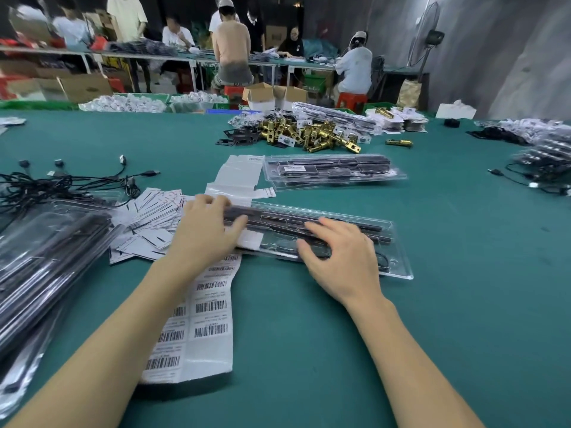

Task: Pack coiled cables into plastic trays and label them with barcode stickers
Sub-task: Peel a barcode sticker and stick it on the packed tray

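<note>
A long clear plastic tray (398,261) lies on the green table in front of me, with black bars and a dark cable inside it. My left hand (205,228) rests on the tray's left end, fingers spread over the lid and thumb near a white label (251,239). My right hand (340,257) presses down on the tray's middle with straight fingers. A sheet of barcode stickers (207,316) lies under my left forearm. Loose black cables (61,183) lie at the far left.
A stack of packed trays (46,257) sits at the left edge, and another finished tray (333,173) lies further back. White paper cards (151,223) are scattered left of the tray. Brass lock parts (309,134) pile up behind. People work at far tables.
</note>
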Demonstrator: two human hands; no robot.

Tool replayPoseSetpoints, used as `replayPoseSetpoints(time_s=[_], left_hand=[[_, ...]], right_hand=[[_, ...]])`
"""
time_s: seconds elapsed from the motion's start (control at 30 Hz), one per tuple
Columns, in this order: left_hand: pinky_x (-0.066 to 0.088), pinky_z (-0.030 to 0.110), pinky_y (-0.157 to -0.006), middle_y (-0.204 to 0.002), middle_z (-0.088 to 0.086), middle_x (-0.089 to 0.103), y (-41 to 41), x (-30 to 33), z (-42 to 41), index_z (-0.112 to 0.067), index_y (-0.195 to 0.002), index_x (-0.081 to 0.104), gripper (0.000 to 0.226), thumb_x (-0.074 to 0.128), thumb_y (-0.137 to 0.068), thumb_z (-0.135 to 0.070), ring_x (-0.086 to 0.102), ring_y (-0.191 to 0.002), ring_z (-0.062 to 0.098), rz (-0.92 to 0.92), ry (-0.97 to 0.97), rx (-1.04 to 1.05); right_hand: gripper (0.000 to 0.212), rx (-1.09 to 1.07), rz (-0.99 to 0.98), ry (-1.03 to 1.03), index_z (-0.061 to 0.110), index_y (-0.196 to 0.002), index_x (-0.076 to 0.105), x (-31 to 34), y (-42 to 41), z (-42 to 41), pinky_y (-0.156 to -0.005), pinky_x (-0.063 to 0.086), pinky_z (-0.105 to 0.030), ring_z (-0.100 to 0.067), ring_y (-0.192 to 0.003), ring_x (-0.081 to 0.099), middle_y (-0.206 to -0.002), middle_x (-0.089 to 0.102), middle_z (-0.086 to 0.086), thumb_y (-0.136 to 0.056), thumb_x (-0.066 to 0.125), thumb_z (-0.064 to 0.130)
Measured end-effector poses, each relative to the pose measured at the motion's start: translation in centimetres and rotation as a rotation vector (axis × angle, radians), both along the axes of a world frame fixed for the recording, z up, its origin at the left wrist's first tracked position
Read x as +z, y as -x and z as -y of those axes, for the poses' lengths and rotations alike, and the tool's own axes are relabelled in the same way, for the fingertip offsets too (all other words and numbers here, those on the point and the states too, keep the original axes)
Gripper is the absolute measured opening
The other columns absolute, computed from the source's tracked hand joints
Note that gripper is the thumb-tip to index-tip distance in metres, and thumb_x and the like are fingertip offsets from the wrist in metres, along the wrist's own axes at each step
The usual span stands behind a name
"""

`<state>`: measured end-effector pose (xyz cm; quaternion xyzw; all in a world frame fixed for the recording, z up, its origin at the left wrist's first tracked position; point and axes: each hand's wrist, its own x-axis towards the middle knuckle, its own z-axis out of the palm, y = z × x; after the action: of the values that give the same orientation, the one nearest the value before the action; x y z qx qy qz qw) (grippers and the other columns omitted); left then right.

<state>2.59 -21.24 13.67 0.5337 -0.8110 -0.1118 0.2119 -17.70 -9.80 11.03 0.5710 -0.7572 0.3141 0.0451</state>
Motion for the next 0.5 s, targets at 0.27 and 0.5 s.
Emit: replayPoseSetpoints(time_s=[0.27, 0.5], left_hand=[[0.046, 0.036, -0.079, -0.119, 0.012, 0.064, -2.4, 0.4, 2.5, -0.006, -0.138, 0.046, 0.079, 0.053, -0.088, -0.067, 0.057, -0.100, 0.028, -0.019, -0.144, 0.249], [0.033, 0.025, -0.054, -0.076, 0.005, 0.051, -3.7, 0.4, 3.0, -0.020, -0.082, 0.050, 0.048, 0.051, -0.089, -0.068, 0.046, -0.063, 0.018, -0.091, -0.302, 0.189]], right_hand=[[0.054, -0.485, 0.192, -0.165, 0.027, -0.132, 0.052, 0.7, 4.0, -0.7, -0.109, 0.030, -0.048, -0.031, -0.133, 0.040, -0.144, 0.047, -0.006, -0.089, 0.055, 0.059], [0.030, -0.431, 0.334, -0.004, 0.031, -0.113, 0.064, 1.1, 4.8, -0.6, -0.092, 0.040, -0.038, -0.029, -0.117, 0.052, -0.127, 0.058, -0.001, -0.089, 0.061, 0.049]])
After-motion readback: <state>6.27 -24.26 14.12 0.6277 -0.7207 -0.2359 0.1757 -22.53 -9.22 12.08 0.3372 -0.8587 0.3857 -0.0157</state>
